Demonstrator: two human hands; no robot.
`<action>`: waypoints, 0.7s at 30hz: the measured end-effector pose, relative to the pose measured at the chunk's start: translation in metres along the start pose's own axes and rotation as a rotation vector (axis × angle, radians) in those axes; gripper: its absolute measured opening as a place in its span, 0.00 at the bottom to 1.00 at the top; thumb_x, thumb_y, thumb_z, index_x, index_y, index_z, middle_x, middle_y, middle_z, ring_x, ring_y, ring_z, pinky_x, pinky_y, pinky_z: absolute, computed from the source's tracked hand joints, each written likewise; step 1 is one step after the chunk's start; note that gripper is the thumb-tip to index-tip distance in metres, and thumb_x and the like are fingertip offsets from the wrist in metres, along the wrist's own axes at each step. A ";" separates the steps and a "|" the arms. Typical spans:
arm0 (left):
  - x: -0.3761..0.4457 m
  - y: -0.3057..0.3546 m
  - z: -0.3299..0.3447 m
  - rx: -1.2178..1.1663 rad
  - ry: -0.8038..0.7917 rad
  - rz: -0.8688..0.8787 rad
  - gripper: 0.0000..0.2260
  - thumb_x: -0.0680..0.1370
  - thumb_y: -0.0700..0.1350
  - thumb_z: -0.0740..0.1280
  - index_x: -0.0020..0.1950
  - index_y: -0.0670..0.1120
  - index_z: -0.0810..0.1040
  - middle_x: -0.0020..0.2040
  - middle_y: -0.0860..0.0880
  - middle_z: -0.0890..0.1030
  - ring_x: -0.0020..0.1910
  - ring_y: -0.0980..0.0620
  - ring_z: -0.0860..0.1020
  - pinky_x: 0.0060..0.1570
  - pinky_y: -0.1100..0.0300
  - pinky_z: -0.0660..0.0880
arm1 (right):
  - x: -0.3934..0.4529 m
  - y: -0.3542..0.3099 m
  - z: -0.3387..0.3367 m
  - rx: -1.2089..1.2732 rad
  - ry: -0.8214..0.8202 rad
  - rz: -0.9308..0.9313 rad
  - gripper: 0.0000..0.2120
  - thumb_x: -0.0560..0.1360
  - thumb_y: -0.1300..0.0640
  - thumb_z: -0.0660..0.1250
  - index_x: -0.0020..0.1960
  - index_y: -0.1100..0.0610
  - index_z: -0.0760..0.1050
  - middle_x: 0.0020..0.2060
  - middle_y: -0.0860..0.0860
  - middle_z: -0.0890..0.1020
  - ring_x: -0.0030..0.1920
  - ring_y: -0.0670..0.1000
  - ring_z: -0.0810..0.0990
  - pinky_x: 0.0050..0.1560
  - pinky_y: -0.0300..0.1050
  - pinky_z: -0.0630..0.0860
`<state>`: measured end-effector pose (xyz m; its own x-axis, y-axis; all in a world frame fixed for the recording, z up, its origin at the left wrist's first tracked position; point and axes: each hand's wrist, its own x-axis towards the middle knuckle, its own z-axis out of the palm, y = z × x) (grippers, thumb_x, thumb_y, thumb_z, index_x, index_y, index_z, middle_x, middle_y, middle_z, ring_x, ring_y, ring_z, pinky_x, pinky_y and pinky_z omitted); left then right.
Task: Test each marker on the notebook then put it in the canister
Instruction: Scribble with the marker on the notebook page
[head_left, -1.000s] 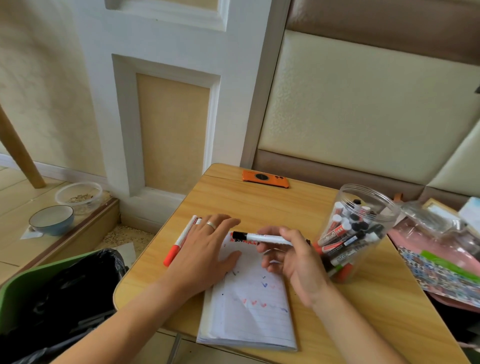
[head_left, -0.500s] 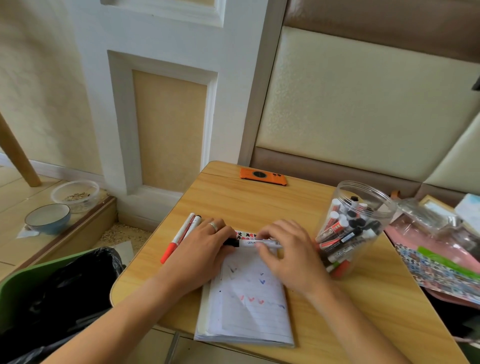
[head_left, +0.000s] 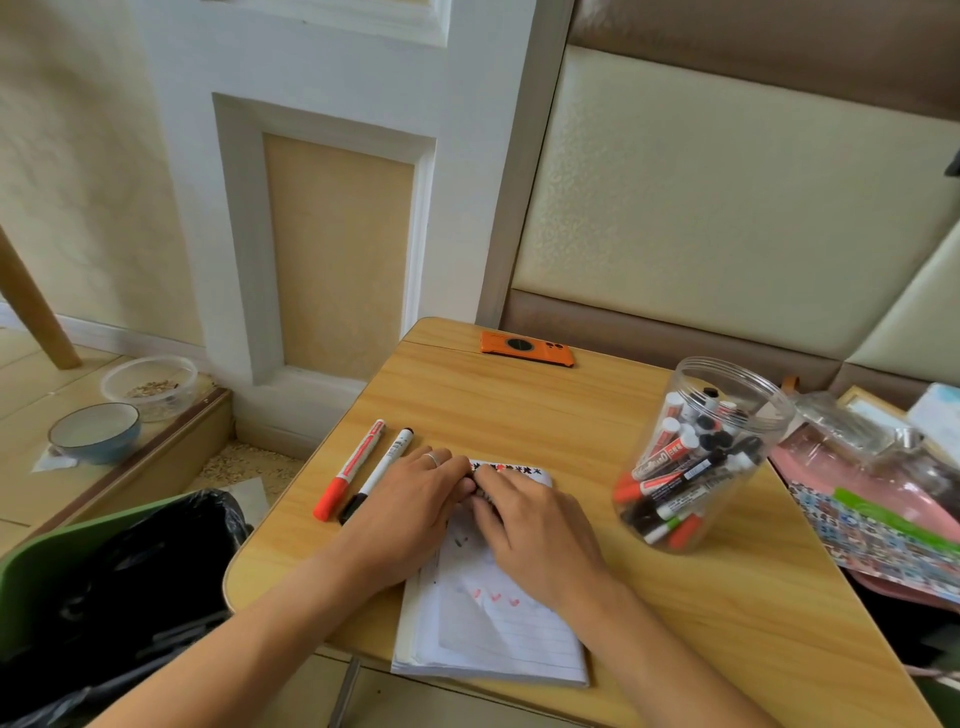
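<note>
Hands: left hand (head_left: 410, 499) and right hand (head_left: 530, 525) meet fingertip to fingertip over the notebook (head_left: 488, 618); whether they pinch a marker, I cannot tell (hidden).
Done: canister (head_left: 696, 457) holds many markers.
Left: red marker (head_left: 349, 470) and black marker (head_left: 375, 475) lie on the table.

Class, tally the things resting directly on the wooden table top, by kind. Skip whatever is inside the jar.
Loose markers: 2 (red-capped marker, black-capped marker)
Notebook: 1
Clear canister: 1
Orange phone: 1
Total: 5
</note>
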<state>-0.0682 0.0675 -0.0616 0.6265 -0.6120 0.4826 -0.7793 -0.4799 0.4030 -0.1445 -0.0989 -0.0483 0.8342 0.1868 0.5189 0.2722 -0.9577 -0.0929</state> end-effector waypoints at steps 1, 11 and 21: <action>0.001 0.000 0.001 0.002 0.020 -0.002 0.17 0.83 0.54 0.50 0.43 0.46 0.71 0.39 0.53 0.72 0.40 0.53 0.68 0.40 0.54 0.68 | 0.000 0.000 0.000 -0.002 -0.002 0.001 0.07 0.83 0.46 0.54 0.53 0.46 0.69 0.42 0.46 0.81 0.41 0.55 0.80 0.31 0.49 0.72; 0.003 0.005 0.002 -0.014 0.048 0.000 0.19 0.83 0.55 0.50 0.41 0.46 0.71 0.39 0.53 0.72 0.40 0.53 0.68 0.39 0.57 0.66 | -0.001 -0.001 -0.007 0.044 -0.045 0.013 0.13 0.83 0.41 0.50 0.54 0.46 0.70 0.40 0.47 0.84 0.40 0.56 0.80 0.32 0.50 0.69; 0.003 0.004 0.002 0.010 0.038 0.015 0.08 0.80 0.41 0.60 0.41 0.45 0.72 0.38 0.51 0.71 0.40 0.52 0.68 0.38 0.54 0.68 | 0.000 0.001 -0.007 0.027 -0.093 -0.004 0.22 0.82 0.38 0.45 0.60 0.47 0.71 0.40 0.49 0.84 0.41 0.60 0.81 0.32 0.51 0.66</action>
<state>-0.0698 0.0623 -0.0604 0.6150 -0.5946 0.5179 -0.7884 -0.4772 0.3883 -0.1482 -0.1011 -0.0422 0.8734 0.2116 0.4387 0.2878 -0.9508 -0.1144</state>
